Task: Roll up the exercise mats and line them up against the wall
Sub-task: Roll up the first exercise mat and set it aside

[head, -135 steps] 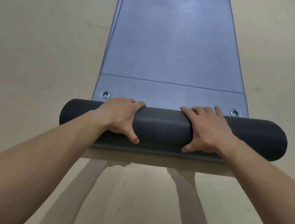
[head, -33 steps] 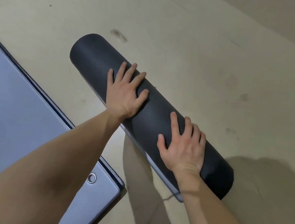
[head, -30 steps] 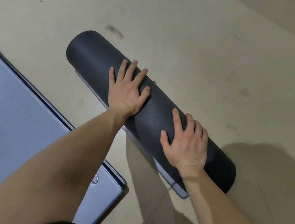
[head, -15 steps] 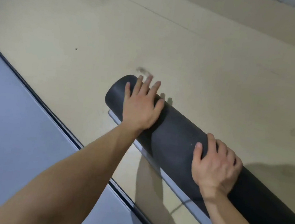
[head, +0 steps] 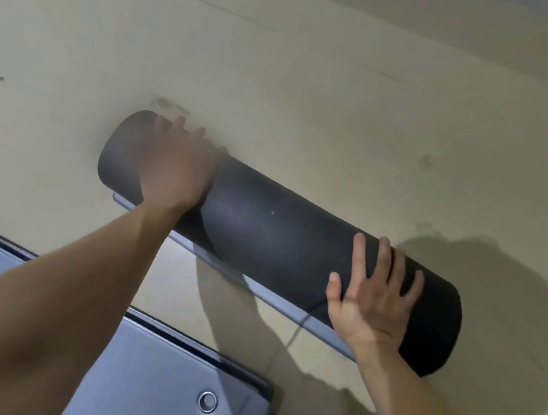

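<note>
We press a rolled mat (head: pixel 278 242) on the floor (head: pixel 316 74).
Our left hand (head: pixel 177 171) and right hand (head: pixel 372 298) lie flat on it, fingers (head: pixel 359 252) straight, gripping nothing. A blue mat (head: pixel 158 382) nearby lies unrolled; lining up remains, we judge.

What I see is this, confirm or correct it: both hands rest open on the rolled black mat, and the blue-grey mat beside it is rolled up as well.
One thing is wrong: the blue-grey mat is not rolled up. The head view shows it lying flat on the floor. The left hand and right hand do rest open on the rolled black mat.
</note>
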The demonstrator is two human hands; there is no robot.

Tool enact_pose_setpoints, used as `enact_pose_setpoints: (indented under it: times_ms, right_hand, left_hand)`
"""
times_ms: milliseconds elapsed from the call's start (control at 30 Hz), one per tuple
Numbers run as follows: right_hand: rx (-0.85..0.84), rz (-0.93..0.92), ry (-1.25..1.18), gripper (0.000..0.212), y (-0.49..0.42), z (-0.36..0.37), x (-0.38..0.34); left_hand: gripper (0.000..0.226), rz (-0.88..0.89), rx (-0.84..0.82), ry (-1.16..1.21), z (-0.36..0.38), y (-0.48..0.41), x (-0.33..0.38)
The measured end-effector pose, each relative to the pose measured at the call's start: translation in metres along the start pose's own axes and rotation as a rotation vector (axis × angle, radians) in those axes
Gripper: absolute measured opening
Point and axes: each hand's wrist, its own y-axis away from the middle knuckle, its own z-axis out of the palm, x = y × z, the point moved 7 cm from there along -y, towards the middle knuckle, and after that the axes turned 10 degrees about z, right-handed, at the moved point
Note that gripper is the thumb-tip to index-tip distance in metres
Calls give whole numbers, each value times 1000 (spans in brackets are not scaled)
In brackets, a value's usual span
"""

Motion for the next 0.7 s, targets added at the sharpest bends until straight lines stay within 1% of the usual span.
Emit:
enact_pose_setpoints:
  times_ms: [33, 133, 167, 233, 267, 333, 367, 400, 467, 533, 600, 633, 700]
  right_hand:
    - [10, -7, -9, 79, -2, 3, -2]
    - [22, -45, -10, 77, 0, -2, -1]
    - [23, -60, -15, 77, 2, -6, 2]
    - [40, -90, -34, 78, 4, -12, 14]
    - [56, -60, -40, 79, 5, -12, 27]
    - [71, 122, -44, 85, 13, -11, 65]
    - [56, 191, -58, 92, 19, -9, 79]
    - [39, 208, -74, 101, 25, -5, 87]
    - [23, 168, -99, 120, 34, 2, 89]
    - [40, 153, -120, 130, 41, 5, 84]
    - [52, 167, -131, 131, 45, 5, 76]
    - [43, 167, -122, 130, 45, 4, 67]
    - [25, 156, -94, 127, 38, -1, 41]
  left_hand:
    - [67, 45, -36, 0, 4, 14, 21]
    - [74, 365, -130, 1, 28, 84, 111]
    - [74, 416, -124, -7, 34, 97, 129]
    - [74, 399, -108, -18, 39, 94, 136]
    - [74, 380, -119, -28, 42, 87, 133]
    - [73, 383, -123, -42, 43, 78, 133]
    - [73, 387, -106, -42, 43, 80, 134]
    - [74, 396, -82, -36, 41, 83, 135]
    - [79, 441, -55, -12, 40, 92, 133]
    - [90, 542, -58, -25, 37, 104, 127]
    - [101, 639, -69, -69, 36, 117, 120]
    - [102, 648, -78, -88, 36, 121, 113]
    - [99, 591, -73, -103, 32, 118, 92]
